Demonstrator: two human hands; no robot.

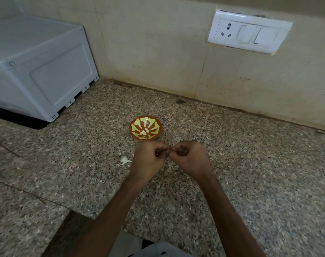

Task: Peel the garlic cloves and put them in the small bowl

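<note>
I am looking down at a speckled granite worktop [232, 164]. The small bowl [145, 128], red with a yellow-green pattern, is sitting toward the back edge of the worktop, not far from the tiled wall [158, 52]. A few pale peeled garlic cloves [144, 132] are lying at its bottom. Just in front of the bowl, my left hand [148, 160] and right hand [191, 158] are meeting with the fingertips almost touching, both curled closed. They are pinching something very small between them, but I cannot tell for sure what it is, because the fingers are hiding it. An unpeeled garlic piece [125, 160] is lying on the worktop just to the left of my left hand. A white appliance [37, 71] is standing in the back left corner, and a white socket plate [248, 32] is sitting on the wall.
</note>
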